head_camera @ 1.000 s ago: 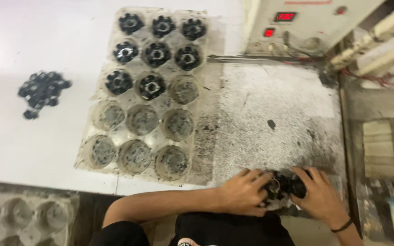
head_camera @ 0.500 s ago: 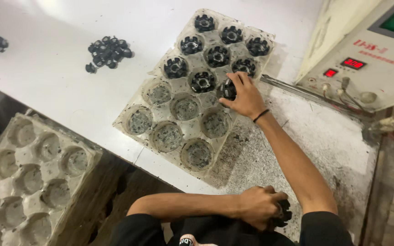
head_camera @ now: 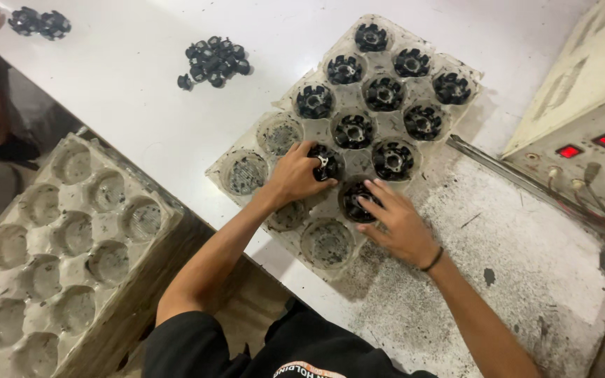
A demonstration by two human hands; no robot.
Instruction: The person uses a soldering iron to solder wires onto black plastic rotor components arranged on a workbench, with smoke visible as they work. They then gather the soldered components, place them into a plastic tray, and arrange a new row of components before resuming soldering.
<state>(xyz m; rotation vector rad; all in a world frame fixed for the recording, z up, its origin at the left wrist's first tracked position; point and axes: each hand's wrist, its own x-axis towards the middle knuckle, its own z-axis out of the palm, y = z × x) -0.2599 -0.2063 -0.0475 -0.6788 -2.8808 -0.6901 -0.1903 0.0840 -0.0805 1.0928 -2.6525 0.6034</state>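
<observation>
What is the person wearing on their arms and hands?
Both arms are bare, with no gloves on the left hand or right hand. A thin dark band circles the right wrist. A black short-sleeved shirt with some print covers the shoulders.

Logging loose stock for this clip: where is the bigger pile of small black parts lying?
In the head view, the pile of small black parts lies on the white table, upper left of the clear pocketed tray, apart from both hands.
</observation>
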